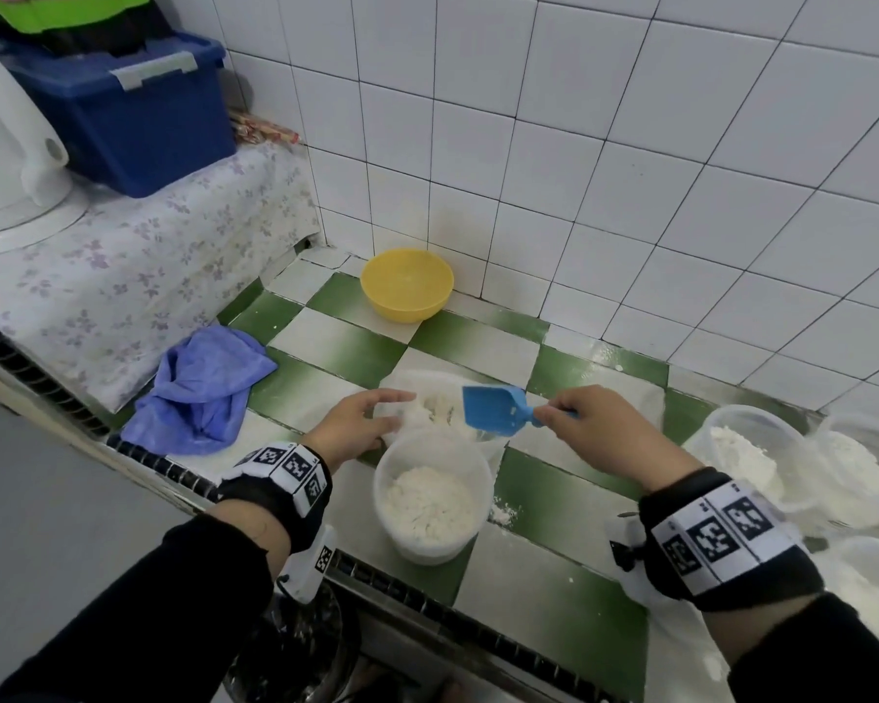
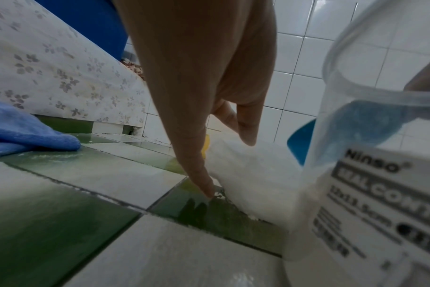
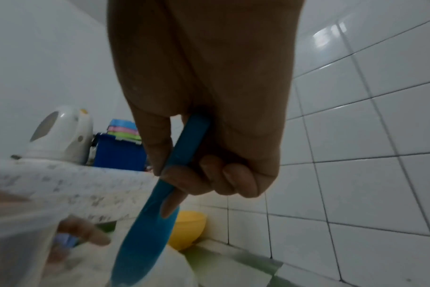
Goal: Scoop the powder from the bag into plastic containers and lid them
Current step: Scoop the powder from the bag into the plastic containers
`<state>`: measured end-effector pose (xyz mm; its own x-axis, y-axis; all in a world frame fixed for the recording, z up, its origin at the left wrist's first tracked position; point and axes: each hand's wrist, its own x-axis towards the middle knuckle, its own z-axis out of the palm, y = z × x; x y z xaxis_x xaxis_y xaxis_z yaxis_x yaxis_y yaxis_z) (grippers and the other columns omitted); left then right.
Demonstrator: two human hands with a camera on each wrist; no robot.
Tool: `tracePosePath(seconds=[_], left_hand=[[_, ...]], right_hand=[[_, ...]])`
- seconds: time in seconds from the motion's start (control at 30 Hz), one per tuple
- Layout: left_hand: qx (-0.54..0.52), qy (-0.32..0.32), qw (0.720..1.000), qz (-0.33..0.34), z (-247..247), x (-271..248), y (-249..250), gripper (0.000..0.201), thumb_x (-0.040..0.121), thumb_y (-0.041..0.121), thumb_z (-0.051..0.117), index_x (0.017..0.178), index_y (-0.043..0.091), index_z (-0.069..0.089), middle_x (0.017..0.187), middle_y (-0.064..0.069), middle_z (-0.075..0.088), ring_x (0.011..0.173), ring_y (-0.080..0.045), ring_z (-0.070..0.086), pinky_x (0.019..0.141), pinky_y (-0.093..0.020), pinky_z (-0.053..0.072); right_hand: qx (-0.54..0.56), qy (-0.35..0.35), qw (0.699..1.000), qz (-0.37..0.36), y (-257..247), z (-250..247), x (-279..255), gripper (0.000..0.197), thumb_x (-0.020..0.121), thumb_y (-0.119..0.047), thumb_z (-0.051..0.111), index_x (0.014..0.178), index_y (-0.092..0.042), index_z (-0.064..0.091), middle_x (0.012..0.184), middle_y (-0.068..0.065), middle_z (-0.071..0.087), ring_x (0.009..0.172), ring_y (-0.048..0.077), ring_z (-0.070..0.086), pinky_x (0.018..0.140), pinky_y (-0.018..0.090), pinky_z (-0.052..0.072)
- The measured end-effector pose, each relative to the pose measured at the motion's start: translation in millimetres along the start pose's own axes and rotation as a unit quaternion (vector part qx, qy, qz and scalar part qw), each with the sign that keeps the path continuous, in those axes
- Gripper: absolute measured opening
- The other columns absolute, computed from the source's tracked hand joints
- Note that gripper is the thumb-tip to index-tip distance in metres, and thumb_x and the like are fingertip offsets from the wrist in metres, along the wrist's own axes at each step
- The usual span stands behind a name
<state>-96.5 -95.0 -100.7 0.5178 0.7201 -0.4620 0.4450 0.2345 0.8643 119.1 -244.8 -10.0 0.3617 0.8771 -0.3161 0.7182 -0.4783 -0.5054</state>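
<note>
The right hand (image 1: 597,423) curls its fingers (image 3: 236,178) round the thin handle of a blue plastic scoop (image 1: 496,411), its flat shovel blade tilted over the open mouth of a clear powder bag (image 1: 427,398). The left hand (image 1: 359,421) rests loosely spread on the bag's left side — one fingertip (image 2: 207,191) down on the glossy green-and-white checkered counter (image 1: 326,342). Just in front stands a round translucent container (image 1: 432,494) (label partly legible), lidless, part-filled with clumpy white powder (image 1: 430,502). More filled tubs (image 1: 747,449) crowd the right edge. Behind, a yellow bowl (image 1: 407,284) sits in the tiled corner; a crumpled blue cloth (image 1: 199,390) lies left.
</note>
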Motion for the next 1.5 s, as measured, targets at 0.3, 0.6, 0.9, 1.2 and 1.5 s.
tracePosePath(seconds=[0.3,0.6,0.9,1.2,1.5], left_hand=[[0.106,-0.042,0.993,-0.007,4.9,17.6,6.3,0.039,0.082,0.016,0.074,0.113,0.034,0.060,0.119,0.004,0.050,0.110,-0.019,0.053,0.066,-0.021,0.049],[0.146,-0.059,0.987,-0.011,4.1,36.3,3.2,0.045,0.082,0.003,0.070,0.110,0.036,0.058,0.127,0.000,0.048,0.112,-0.022,0.054,0.079,-0.027,0.049],[0.012,-0.008,1.000,-0.004,-8.7,49.0,9.7,0.051,0.086,-0.005,0.062,0.112,0.039,0.056,0.113,0.007,0.051,0.104,-0.022,0.058,0.086,-0.035,0.055],[-0.002,0.056,0.991,-0.121,-9.9,49.2,6.2,0.075,0.085,0.023,0.071,0.140,0.021,0.020,0.115,-0.009,0.054,0.094,-0.024,0.061,0.067,-0.035,0.057],[-0.032,0.024,0.997,-0.061,-0.1,45.9,13.4,0.059,0.087,-0.007,0.059,0.117,0.031,0.026,0.100,-0.005,0.054,0.088,-0.020,0.063,0.067,-0.037,0.061]], right_hand=[[-0.117,-0.009,0.993,0.013,-13.0,30.8,38.4,0.037,0.090,-0.019,0.042,0.056,-0.011,0.030,0.057,0.002,0.030,0.052,0.016,0.026,0.048,0.026,0.022],[-0.119,-0.040,0.992,0.029,-15.6,23.3,71.0,0.032,0.090,-0.020,0.046,0.060,-0.010,0.043,0.056,0.000,0.037,0.051,0.014,0.033,0.046,0.022,0.027],[0.004,-0.157,0.985,0.077,1.8,11.6,75.4,0.036,0.085,-0.030,0.058,0.050,-0.025,0.063,0.062,0.001,0.046,0.059,0.015,0.038,0.054,0.023,0.032],[-0.013,-0.066,0.997,0.045,-10.5,16.2,74.3,0.043,0.089,-0.024,0.054,0.050,-0.011,0.041,0.049,-0.001,0.026,0.045,0.014,0.022,0.044,0.021,0.022],[-0.018,-0.096,0.994,0.049,-14.2,15.4,83.1,0.040,0.091,-0.024,0.052,0.054,-0.013,0.045,0.051,-0.001,0.036,0.045,0.012,0.030,0.045,0.019,0.027]])
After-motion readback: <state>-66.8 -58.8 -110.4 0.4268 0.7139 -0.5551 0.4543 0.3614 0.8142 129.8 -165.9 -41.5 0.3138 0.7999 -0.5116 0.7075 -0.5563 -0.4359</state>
